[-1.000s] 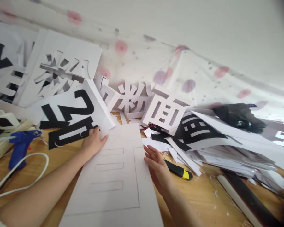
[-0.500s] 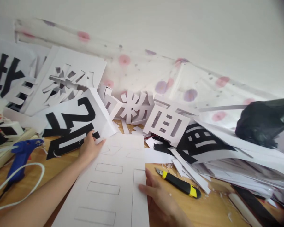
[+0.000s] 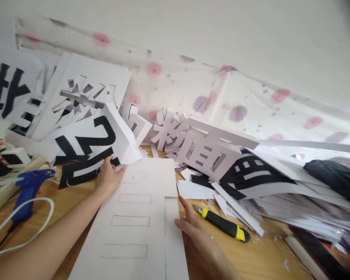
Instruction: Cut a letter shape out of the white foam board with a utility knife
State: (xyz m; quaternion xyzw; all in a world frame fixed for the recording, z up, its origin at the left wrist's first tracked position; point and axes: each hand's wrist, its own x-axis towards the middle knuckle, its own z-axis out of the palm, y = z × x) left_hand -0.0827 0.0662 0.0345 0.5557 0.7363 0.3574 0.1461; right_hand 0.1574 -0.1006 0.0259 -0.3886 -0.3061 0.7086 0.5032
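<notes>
Black plastic (image 3: 335, 179) has sunk and, like the white sheet (image 3: 131, 233), runs off-frame.

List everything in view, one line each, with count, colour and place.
board: one, white with drawn outlines, front centre
cutter: one, black and yellow, right of the board
glue gun: one, blue, left
cord: one loop, white, left
power strip: one, cream, left edge
cut-out characters: several, white, mid-back
stencil: one, white, back left
printed sheets: at least three, black on white, left and right
scraps: many, mostly white, behind the cutter
paper pile: one, mostly white, right
dark bundle: one, black, right edge
roll: one, pale, lower right
table: one, brown, underneath
wall: one, white, top
cover: one, white with pink and purple spots, back
left hand: one, bare, board's upper left edge
right hand: one, bare, board's right edge
</notes>
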